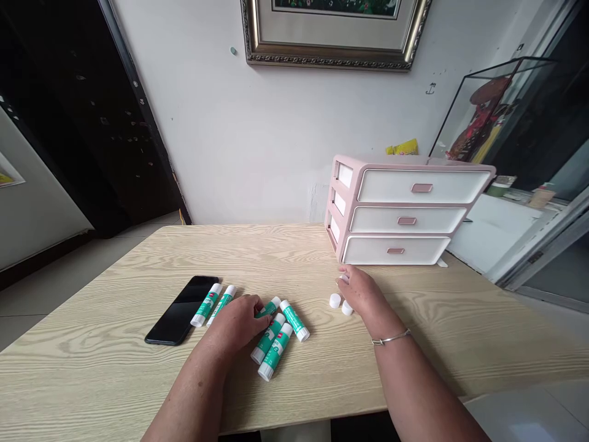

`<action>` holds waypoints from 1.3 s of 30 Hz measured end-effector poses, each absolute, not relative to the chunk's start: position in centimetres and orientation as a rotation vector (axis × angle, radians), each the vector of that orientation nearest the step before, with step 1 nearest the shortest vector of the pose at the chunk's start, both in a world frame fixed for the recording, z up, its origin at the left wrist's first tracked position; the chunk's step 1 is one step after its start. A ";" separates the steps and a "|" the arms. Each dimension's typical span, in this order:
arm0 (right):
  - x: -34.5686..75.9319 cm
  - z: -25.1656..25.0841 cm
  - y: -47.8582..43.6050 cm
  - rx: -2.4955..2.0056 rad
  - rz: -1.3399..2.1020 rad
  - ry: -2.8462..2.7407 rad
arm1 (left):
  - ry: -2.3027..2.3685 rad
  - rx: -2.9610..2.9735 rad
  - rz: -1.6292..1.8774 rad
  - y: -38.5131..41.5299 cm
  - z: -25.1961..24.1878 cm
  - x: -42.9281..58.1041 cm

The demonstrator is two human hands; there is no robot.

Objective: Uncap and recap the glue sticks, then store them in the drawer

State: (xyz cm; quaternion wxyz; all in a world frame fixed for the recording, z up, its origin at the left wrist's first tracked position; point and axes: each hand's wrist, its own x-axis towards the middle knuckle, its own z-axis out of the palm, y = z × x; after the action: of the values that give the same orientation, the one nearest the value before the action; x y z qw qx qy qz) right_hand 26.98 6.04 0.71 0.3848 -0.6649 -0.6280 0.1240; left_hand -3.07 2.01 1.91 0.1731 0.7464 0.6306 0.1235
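Observation:
My left hand (237, 322) is closed around a green-and-white glue stick (272, 305), whose far end sticks out past my fingertips. Two glue sticks (269, 339) lie side by side just right of that hand, and another glue stick (294, 320) rests at a different slant beyond them. On the left, one glue stick (206, 305) lies along the phone's edge, with a further one (224, 302) partly behind my hand. My right hand (361, 291) pinches a small white cap (343, 279). Two loose white caps (335, 301) sit on the table below its fingers.
A black phone (181, 310) lies flat at the left of the wooden table (115, 362). At the back right stands a pink-and-white drawer unit (400, 220) with three shut drawers. A framed picture (331, 52) hangs on the wall behind.

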 end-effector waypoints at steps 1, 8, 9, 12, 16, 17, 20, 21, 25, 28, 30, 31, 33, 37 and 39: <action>26.7 0.9 6.1 -1.631 0.366 -1.552 | 1.801 2.127 0.357 2.0 1.9 -3.1; 25.2 2.0 5.5 -1.082 0.854 -1.251 | 1.782 1.927 0.677 2.6 2.2 -3.2; 25.1 2.2 5.3 -1.032 0.898 -1.227 | 1.691 1.857 0.777 2.5 2.3 -3.1; 25.0 3.1 4.7 -0.930 0.989 -1.159 | 1.294 1.624 1.007 2.1 2.7 -2.6; 24.2 4.1 3.9 -0.873 1.066 -1.142 | 0.987 1.448 1.091 1.4 3.3 -2.0; 23.9 4.2 3.8 -0.862 1.081 -1.160 | 0.951 1.433 1.085 1.3 3.4 -2.0; 22.9 4.0 3.5 -0.839 1.138 -1.236 | 0.880 1.421 1.041 1.1 3.4 -1.9; 22.6 3.9 3.4 -0.838 1.156 -1.263 | 0.877 1.426 1.023 1.0 3.4 -1.9; 21.5 3.3 3.0 -0.829 1.192 -1.366 | 0.947 1.448 0.939 0.8 3.3 -1.6; 20.8 2.8 2.6 -0.783 1.196 -1.407 | 1.017 1.449 0.902 0.7 3.3 -1.3; 20.4 2.5 2.4 -0.772 1.179 -1.437 | 1.060 1.464 0.881 0.6 3.3 -1.2; 20.3 2.4 2.3 -0.775 1.162 -1.456 | 1.077 1.479 0.869 0.6 3.4 -1.1; 20.1 2.3 2.1 -0.791 1.117 -1.497 | 1.098 1.517 0.850 0.5 3.6 -1.0; 20.1 2.5 1.6 -0.817 0.999 -1.599 | 1.130 1.592 0.828 0.4 3.8 -0.9; 20.1 2.6 1.4 -0.829 0.930 -1.649 | 1.140 1.622 0.819 0.3 3.9 -0.9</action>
State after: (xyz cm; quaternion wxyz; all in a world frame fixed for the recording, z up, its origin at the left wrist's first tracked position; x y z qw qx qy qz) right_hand 20.11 1.40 2.56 0.5120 -0.3446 -0.6853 0.3866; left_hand -0.90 0.34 3.93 0.4778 0.6644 0.4667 0.3355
